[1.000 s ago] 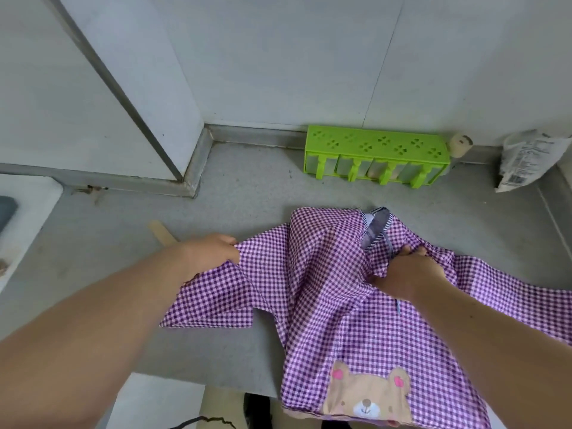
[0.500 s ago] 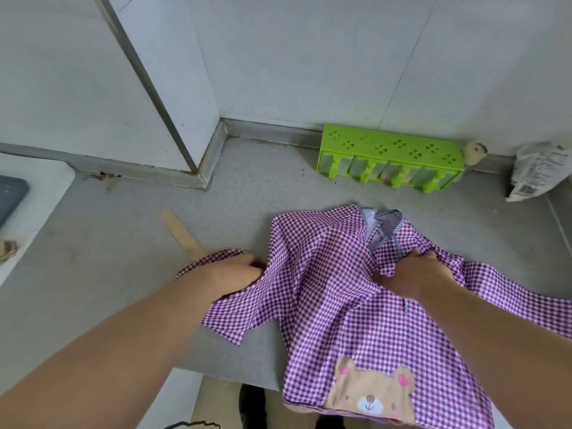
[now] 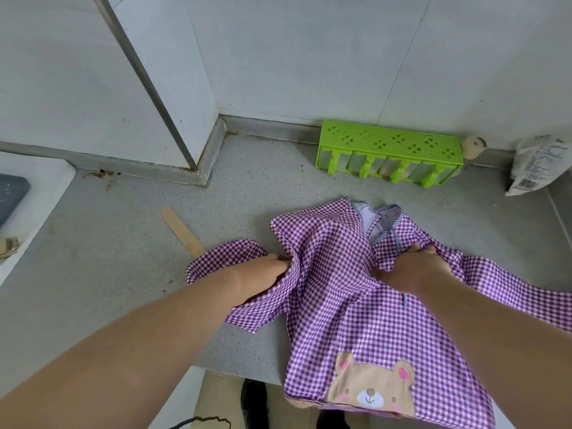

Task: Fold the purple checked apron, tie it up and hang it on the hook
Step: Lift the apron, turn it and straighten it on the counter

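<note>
The purple checked apron (image 3: pixel 334 292) lies crumpled on the grey counter (image 3: pixel 130 274), its bear patch (image 3: pixel 371 388) hanging over the front edge. My left hand (image 3: pixel 260 277) grips a fold of the left flap, fingertips buried in the cloth. My right hand (image 3: pixel 411 267) holds bunched fabric just below the striped neck opening (image 3: pixel 383 221). The apron's right side trails off toward the right edge of view. No hook is in view.
A green plastic rack (image 3: pixel 390 153) stands against the back wall. A white packet (image 3: pixel 535 165) leans at the far right. A flat wooden stick (image 3: pixel 182 232) lies left of the apron. A white sink rim (image 3: pixel 37 193) is at far left.
My left hand has carried the left flap inward to the right, over the apron's middle. The flap now bunches and curls behind the hand. My right hand has stayed on the fabric.
</note>
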